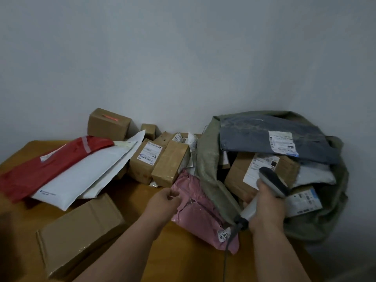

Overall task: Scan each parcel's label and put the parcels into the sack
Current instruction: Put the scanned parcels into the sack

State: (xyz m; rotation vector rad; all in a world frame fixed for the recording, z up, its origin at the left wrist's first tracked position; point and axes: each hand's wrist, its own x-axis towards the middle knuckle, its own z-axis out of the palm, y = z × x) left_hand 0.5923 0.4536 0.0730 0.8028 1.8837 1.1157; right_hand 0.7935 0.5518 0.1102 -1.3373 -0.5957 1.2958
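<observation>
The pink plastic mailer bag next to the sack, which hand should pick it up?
Probably the left hand: it is already at the pink plastic mailer bag, fingers at its edge, holding nothing else. The right hand is busy gripping the grey handheld scanner.

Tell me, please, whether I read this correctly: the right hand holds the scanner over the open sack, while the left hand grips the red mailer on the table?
Not quite. In the head view the left hand is at the pink mailer lying against the sack, not the red mailer, which lies untouched at the table's far left. The rest holds: the right hand holds the scanner over the open sack.
</observation>
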